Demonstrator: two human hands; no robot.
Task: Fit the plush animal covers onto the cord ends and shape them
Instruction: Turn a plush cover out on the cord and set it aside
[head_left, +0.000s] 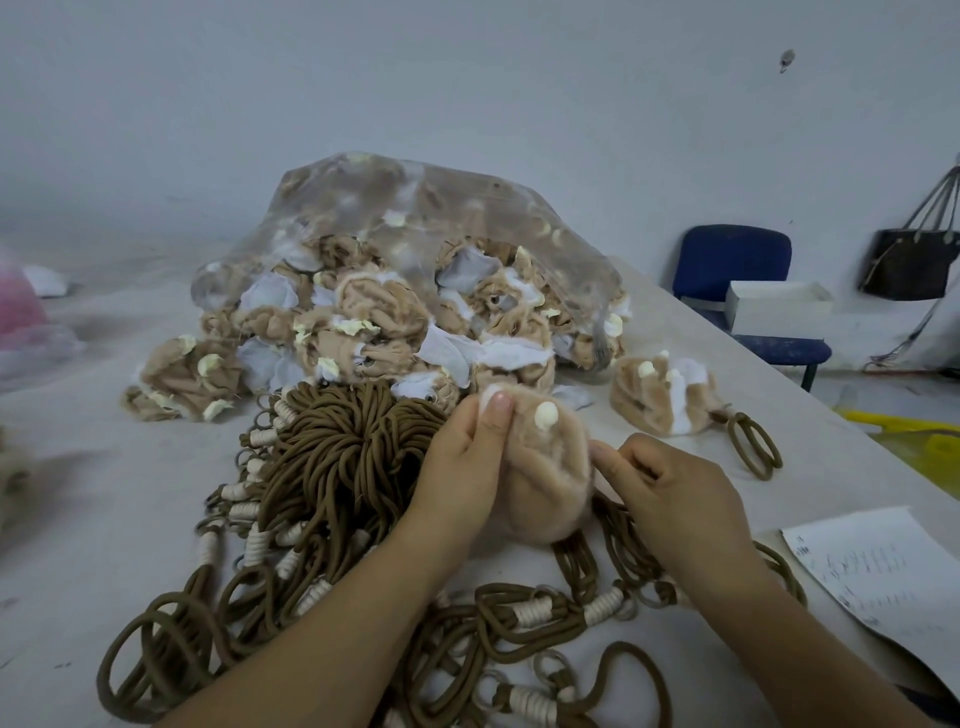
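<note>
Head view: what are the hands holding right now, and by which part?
Both hands hold the tan plush cover: the left hand pinches its top left edge, near the cream nub; the right hand pinches its right edge.

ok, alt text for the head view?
Two hands hold a tan plush cover above a pile of brown looped cords on a table: the left hand pinches its top, the right hand grips its side. Behind, a clear bag spills more covers.
</note>
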